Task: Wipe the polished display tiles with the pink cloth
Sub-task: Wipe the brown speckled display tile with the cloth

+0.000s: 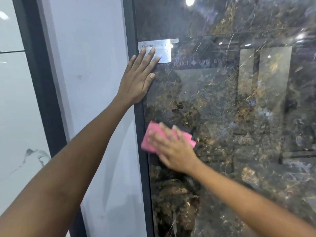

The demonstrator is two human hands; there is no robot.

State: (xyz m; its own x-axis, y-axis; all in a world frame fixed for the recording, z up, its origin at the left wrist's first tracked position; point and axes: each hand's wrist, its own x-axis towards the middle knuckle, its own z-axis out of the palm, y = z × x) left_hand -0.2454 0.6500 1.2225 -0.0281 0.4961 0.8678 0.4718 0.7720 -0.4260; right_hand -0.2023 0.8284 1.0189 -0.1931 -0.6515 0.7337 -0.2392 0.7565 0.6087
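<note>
While upright in its dark frame point(142, 117), dark marble tile point(230, 117): stiff, heavy, glossy, likely slippery; needs no gripping, only flat pressure.
Left hand point(138, 77): fingers straight, bracing flat over frame edge and label point(164, 48).
Right hand point(172, 147): blurred, spread flat, pressing the cloth.
Pink cloth point(150, 139): soft, light, folded, against tile's lower-left.
Containers: 0 visible.

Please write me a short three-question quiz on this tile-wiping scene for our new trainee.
1. True or false: the pink cloth lies under the right hand.
2. The left hand is: A) curled round the cloth, B) flat against the dark tile's edge, C) hanging free.
3. Fill in: the left fingertips overlap the silver ____.

Key: 1 true; 2 B; 3 label.
</note>
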